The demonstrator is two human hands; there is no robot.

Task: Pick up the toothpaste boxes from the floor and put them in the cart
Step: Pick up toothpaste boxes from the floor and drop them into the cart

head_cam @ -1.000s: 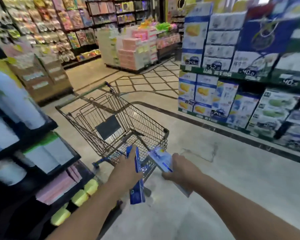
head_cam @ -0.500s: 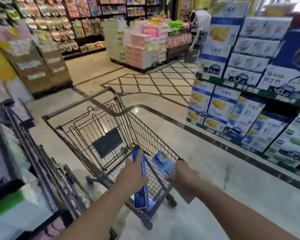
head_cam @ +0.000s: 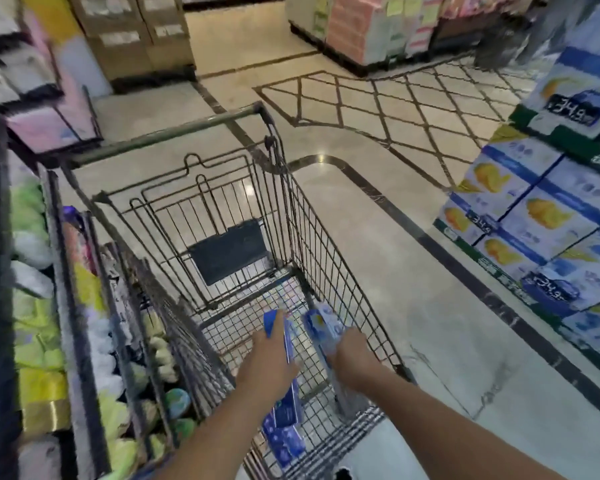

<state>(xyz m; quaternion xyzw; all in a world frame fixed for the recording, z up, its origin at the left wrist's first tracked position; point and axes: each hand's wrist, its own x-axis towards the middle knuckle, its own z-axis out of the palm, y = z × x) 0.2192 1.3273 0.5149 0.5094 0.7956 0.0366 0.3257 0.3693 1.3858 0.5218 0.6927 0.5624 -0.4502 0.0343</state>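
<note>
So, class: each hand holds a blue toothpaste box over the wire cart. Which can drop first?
Probably left: the left hand holds its blue toothpaste box over mid-basket; the right hand is nearer the wire cart side.

A supermarket aisle: a wire shopping cart [head_cam: 243,244] with a green push handle [head_cam: 167,140] stands on a polished stone floor [head_cam: 378,244] inlaid with dark diamond-pattern borders. Stacked blue-and-white product cartons [head_cam: 541,216] carrying price tags [head_cam: 574,109] reading 34.9 line the right side, packaged goods fill the shelving [head_cam: 42,306] along the left edge, and a pallet display of pink and white boxed goods [head_cam: 364,26] stands at the far end beside brown cartons [head_cam: 136,32].
</note>
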